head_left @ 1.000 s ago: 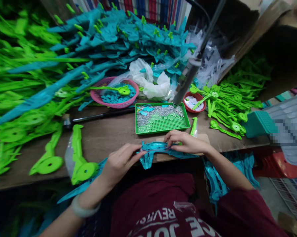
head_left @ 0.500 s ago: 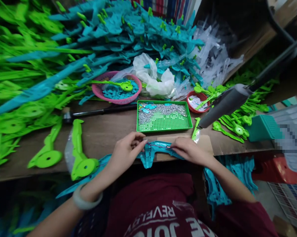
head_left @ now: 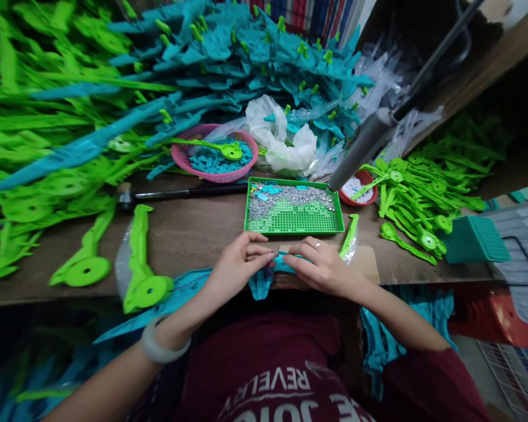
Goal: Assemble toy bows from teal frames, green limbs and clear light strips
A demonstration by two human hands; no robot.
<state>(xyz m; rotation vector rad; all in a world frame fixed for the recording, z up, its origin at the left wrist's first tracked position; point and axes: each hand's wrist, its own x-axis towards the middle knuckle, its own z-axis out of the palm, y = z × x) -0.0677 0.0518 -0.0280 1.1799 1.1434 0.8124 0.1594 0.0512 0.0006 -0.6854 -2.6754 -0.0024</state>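
A long blue plastic toy-sword half (head_left: 260, 286) lies along the bench's front edge, its blade reaching left under my forearm. Over its handle end, my left hand (head_left: 239, 261) has thumb and forefinger pinched together; whatever is between them is too small to name. My right hand (head_left: 323, 266) is bent over the same part, fingers closed on it and covering most of the handle. Both hands' fingertips nearly meet. Just beyond them stands a green tray (head_left: 296, 230) holding small metal pieces and a few blue bits.
Green plastic parts (head_left: 145, 287) lie on the left, near a hammer (head_left: 171, 194). A pink basket (head_left: 176, 155) of blue pieces and a red basket (head_left: 371, 196) stand behind. Blue parts (head_left: 246, 70) are heaped at the back. A grey-sleeved tool (head_left: 360, 149) hangs over the tray's corner.
My right hand has moved left along the blue half, towards my left fingertips, covering the handle that showed before. The hanging tool has swung away from me and left.
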